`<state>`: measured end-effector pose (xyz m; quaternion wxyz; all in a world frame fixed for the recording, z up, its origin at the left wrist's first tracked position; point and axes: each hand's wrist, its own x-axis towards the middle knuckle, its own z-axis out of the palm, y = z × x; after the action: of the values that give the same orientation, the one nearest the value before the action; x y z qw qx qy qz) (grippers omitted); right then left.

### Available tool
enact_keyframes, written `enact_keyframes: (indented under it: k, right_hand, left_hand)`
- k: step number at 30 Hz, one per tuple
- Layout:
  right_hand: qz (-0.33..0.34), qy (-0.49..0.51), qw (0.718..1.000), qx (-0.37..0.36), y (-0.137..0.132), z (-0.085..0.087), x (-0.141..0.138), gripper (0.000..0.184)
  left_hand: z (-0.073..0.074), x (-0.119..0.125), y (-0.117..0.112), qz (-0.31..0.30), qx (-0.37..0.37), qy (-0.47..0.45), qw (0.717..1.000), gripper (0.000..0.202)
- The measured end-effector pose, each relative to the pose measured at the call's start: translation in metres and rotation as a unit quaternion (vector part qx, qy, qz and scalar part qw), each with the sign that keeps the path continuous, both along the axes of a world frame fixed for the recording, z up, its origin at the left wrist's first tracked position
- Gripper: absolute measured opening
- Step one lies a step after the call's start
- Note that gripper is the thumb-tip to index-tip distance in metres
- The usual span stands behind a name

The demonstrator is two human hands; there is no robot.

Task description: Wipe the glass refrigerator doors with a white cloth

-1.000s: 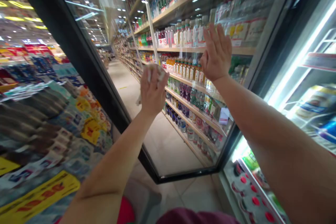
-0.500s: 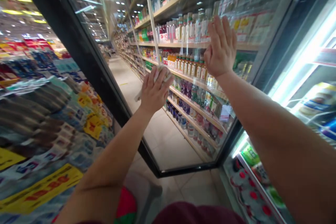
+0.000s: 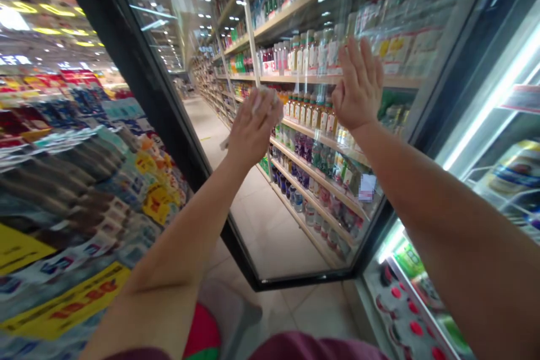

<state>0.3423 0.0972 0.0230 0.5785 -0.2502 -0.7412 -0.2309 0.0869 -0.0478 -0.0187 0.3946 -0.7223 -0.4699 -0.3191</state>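
Note:
A glass door (image 3: 295, 261) in a dark frame stands open in front of me. My left hand (image 3: 252, 130) presses a pale, crumpled cloth (image 3: 270, 102) to the glass, left of the middle; a corner of the cloth sticks out beside the wrist. Much of the cloth is hidden under the fingers. Higher and to the right, my right hand (image 3: 358, 87) lies flat on the pane with its fingers stretched out and nothing in it. A small white label (image 3: 366, 188) is stuck low on the glass, below my right hand.
Shelves of bottles (image 3: 312, 112) show through the glass. On the right is a lit cooler with red-capped bottles (image 3: 415, 327). Packaged goods with a yellow price sign (image 3: 67, 301) crowd the left. A grey and red object (image 3: 230, 315), partly hidden, stands low by my left arm.
My left hand has slid a little upward on the glass with the cloth. My right hand stays in about the same spot on the pane; the whole view has shifted slightly.

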Motion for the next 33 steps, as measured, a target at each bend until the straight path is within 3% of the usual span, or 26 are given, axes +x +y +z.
enact_keyframes:
  k: [2,4,7,9,11,13,15,17,19,21,23,25,27,29,31,33]
  right_hand:
    - [-0.010,-0.006,1.000,0.002,-0.001,0.000,0.000,0.067]
    - [-0.024,-0.008,1.000,0.009,-0.002,0.000,0.001,0.067]
    - [-0.049,-0.013,0.999,0.019,-0.006,0.000,0.002,0.065]
    - [-0.058,-0.023,0.998,0.017,-0.011,0.001,0.002,0.063]
    - [-0.060,-0.026,0.998,0.013,-0.015,0.001,0.003,0.061]
    - [-0.059,-0.025,0.998,0.013,-0.018,0.000,0.003,0.059]
    - [-0.065,-0.022,0.997,0.021,-0.018,0.000,0.002,0.058]
    - [-0.074,-0.022,0.997,0.030,-0.018,0.000,0.002,0.059]
    - [-0.079,-0.021,0.996,0.033,-0.017,0.001,0.002,0.059]
    - [-0.076,-0.023,0.996,0.032,-0.017,0.001,0.003,0.059]
    - [-0.066,-0.025,0.997,0.029,-0.017,0.001,0.003,0.059]
    - [-0.055,-0.023,0.998,0.031,-0.018,0.001,0.003,0.061]
    - [-0.051,-0.018,0.998,0.038,-0.019,0.001,0.002,0.062]
    - [-0.053,-0.014,0.997,0.050,-0.019,0.001,0.001,0.062]
    - [-0.056,-0.009,0.996,0.063,-0.017,0.001,0.001,0.061]
    - [-0.057,-0.003,0.995,0.080,-0.016,0.001,0.001,0.059]
  left_hand:
    - [0.015,-0.003,0.000,0.025,0.057,-0.056,0.996,0.051]
    - [0.019,0.002,0.000,0.048,0.094,-0.074,0.992,0.052]
    - [0.010,0.019,0.002,0.027,0.041,0.001,0.999,0.051]
    - [0.012,0.024,0.007,-0.009,-0.013,0.064,0.998,0.051]
    - [0.030,0.020,0.015,-0.016,-0.005,0.063,0.998,0.052]
    - [0.054,0.010,0.025,0.006,0.069,0.013,0.997,0.052]
    - [0.067,0.002,0.033,0.029,0.145,-0.021,0.989,0.052]
    - [0.057,0.006,0.033,0.036,0.169,-0.013,0.985,0.052]
    - [0.030,0.017,0.028,0.017,0.138,0.045,0.989,0.053]
    - [0.005,0.028,0.021,-0.022,0.052,0.176,0.983,0.051]
    - [0.000,0.031,0.016,-0.056,-0.029,0.285,0.956,0.050]
    - [0.016,0.026,0.016,-0.052,-0.036,0.280,0.958,0.054]
    - [0.041,0.018,0.018,-0.028,0.032,0.177,0.983,0.055]
    - [0.060,0.013,0.019,-0.014,0.109,0.081,0.991,0.053]
    - [0.064,0.013,0.018,-0.015,0.139,0.072,0.988,0.052]
    - [0.058,0.015,0.016,-0.026,0.126,0.117,0.985,0.051]
